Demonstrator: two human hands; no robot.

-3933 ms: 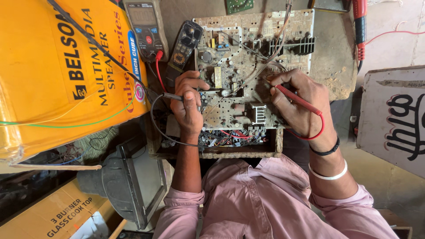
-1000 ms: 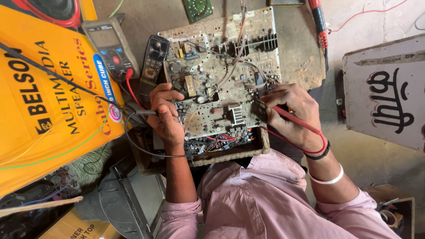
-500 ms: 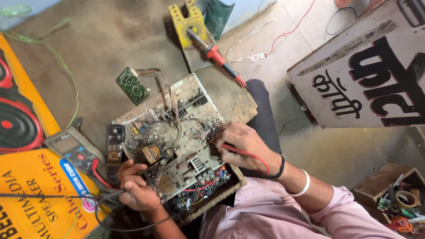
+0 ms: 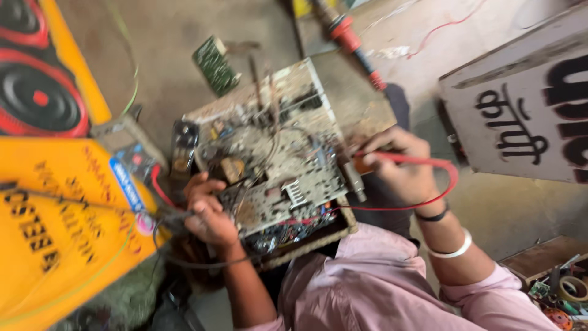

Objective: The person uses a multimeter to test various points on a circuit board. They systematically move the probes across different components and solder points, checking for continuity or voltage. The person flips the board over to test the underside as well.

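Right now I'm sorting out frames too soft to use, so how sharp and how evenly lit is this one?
Head view: motion blur smears the whole frame; the circuit board parts and the multimeter are soft. Head view: light is even and diffuse, no harsh glare, with the pale floor top right brightest. Head view: the right hand on the red probe and the left hand stay recognisable.

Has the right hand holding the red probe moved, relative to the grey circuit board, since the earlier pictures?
Yes. The right hand with the red probe now sits off the right edge of the grey circuit board; earlier it rested on the board.
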